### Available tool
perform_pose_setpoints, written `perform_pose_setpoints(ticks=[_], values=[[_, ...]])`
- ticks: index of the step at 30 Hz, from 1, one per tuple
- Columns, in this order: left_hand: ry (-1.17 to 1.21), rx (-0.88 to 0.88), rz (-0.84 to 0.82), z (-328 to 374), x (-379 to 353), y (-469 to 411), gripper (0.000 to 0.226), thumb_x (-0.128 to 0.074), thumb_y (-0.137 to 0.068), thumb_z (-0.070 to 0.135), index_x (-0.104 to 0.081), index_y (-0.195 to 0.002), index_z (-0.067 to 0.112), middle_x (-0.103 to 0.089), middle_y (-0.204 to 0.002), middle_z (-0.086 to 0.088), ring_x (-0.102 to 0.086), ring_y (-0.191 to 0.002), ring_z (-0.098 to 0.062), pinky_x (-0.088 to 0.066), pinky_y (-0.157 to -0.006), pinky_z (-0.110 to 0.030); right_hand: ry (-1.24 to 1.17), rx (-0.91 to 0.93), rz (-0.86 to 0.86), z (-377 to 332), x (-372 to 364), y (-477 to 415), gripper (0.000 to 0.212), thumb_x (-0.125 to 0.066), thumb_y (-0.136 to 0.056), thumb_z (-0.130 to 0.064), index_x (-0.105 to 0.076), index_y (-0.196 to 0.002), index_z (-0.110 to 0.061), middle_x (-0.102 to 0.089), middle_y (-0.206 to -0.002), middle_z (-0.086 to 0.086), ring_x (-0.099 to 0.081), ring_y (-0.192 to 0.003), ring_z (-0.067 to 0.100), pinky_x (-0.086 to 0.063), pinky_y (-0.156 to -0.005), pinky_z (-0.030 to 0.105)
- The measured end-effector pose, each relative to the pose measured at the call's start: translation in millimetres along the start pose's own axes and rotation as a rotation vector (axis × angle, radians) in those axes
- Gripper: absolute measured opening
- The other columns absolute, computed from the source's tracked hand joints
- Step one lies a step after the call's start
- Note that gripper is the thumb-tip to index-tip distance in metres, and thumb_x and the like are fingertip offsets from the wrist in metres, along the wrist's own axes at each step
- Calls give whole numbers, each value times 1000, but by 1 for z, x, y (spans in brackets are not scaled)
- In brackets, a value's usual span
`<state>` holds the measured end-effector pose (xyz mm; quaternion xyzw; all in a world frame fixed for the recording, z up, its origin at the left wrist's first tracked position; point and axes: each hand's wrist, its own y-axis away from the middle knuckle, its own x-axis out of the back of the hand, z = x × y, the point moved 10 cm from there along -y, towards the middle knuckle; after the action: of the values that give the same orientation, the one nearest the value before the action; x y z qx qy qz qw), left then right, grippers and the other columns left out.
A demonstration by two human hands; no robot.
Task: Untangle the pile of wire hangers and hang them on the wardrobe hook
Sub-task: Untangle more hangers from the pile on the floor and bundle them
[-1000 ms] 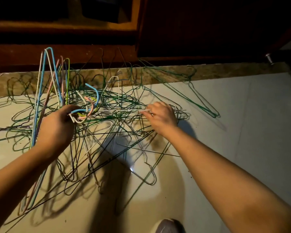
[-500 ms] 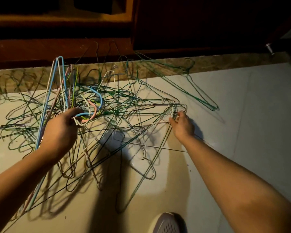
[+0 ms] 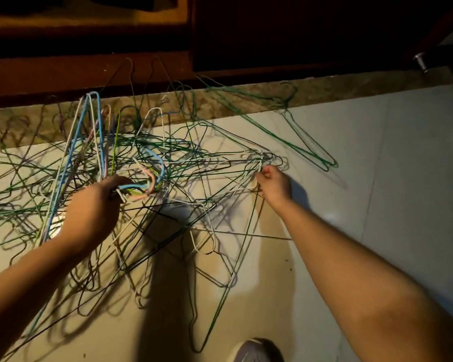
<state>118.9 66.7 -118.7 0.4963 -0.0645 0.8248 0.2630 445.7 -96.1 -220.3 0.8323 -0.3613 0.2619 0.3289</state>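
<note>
A tangled pile of wire hangers (image 3: 183,163), mostly green and dark, spreads over the pale tiled floor. My left hand (image 3: 94,207) grips a bundle of coloured hangers (image 3: 89,142), blue, white, pink and yellow-green, by their hooks, their bodies pointing up and away. My right hand (image 3: 275,184) pinches the twisted neck of a white hanger (image 3: 259,163) at the right side of the pile. A green hanger (image 3: 280,134) lies apart at the back right. No wardrobe hook shows.
The dark wooden wardrobe base (image 3: 89,71) runs along the top, above a marbled floor border (image 3: 351,90). A metal knob (image 3: 421,62) sticks out at the upper right. The toe of a shoe (image 3: 256,351) shows at the bottom edge.
My right hand moved from the middle of the pile to its right side and took hold of the white hanger's neck. My left hand keeps its bundle, almost still.
</note>
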Motion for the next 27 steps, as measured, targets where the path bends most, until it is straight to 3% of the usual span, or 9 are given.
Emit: perform_pose_setpoints(ticks=[5, 8, 11, 14, 16, 20, 23, 27], values=[[11, -38, -60, 3, -25, -9, 40, -51, -87, -4, -63, -120, 15, -67, -108, -20, -63, -74, -33, -41, -61, -31, -234, -72, -136, 13, -7, -3, 31, -46, -95, -6, -56, -123, -14, -62, -89, 3, -56, -74, 15, -48, -71, 33], [11, -76, -91, 9, -36, -16, 37, -55, -87, 0, -62, -120, 15, -68, -105, -20, -65, -80, -37, -42, -65, -33, -223, -74, -189, 17, -12, -4, 42, -49, -93, -4, -49, -132, -18, -62, -89, 0, -57, -76, 14, -49, -77, 34], [13, -88, -137, 8, -49, -24, 34, -58, -87, 1, -64, -117, 14, -69, -98, -19, -64, -79, -36, -36, -65, -29, -201, -43, -151, 13, -6, -5, 33, -49, -94, -9, -53, -127, -15, -62, -105, 3, -59, -86, 19, -52, -78, 28], [26, -71, -172, 4, -59, -29, 31, -58, -88, 4, -65, -116, 14, -69, -101, -16, -65, -85, -34, -38, -66, -30, -123, -23, -109, 8, 1, -9, 29, -49, -95, -12, -58, -122, -12, -64, -111, 17, -62, -100, 35, -50, -86, 43], [13, -51, -170, 1, -62, -31, 29, -57, -89, 5, -64, -116, 13, -69, -102, -16, -65, -89, -34, -39, -67, -30, -70, -17, -114, 7, 2, -11, 28, -48, -95, -15, -58, -121, -11, -63, -114, 20, -60, -102, 37, -49, -91, 47], [-20, -50, -226, 3, -70, -32, 27, -55, -90, 4, -63, -115, 9, -68, -98, -16, -63, -86, -32, -36, -66, -29, -90, -47, -181, 16, -5, -13, 23, -48, -95, -21, -64, -110, -16, -65, -104, 13, -60, -94, 32, -48, -87, 41], [-2, -49, -272, 5, -74, -33, 26, -56, -89, 5, -63, -113, 9, -68, -99, -17, -62, -88, -32, -36, -68, -29, -158, -58, -213, 15, -5, -10, 26, -54, -94, -23, -62, -109, -3, -59, -92, 7, -54, -85, 20, -42, -81, 31], [-6, -34, -237, 5, -73, -34, 26, -59, -88, 6, -63, -113, 8, -68, -98, -18, -61, -84, -31, -33, -65, -29, -87, -60, -204, 16, -5, -15, 25, -57, -91, -28, -63, -94, -3, -61, -83, 8, -58, -83, 25, -48, -85, 40]])
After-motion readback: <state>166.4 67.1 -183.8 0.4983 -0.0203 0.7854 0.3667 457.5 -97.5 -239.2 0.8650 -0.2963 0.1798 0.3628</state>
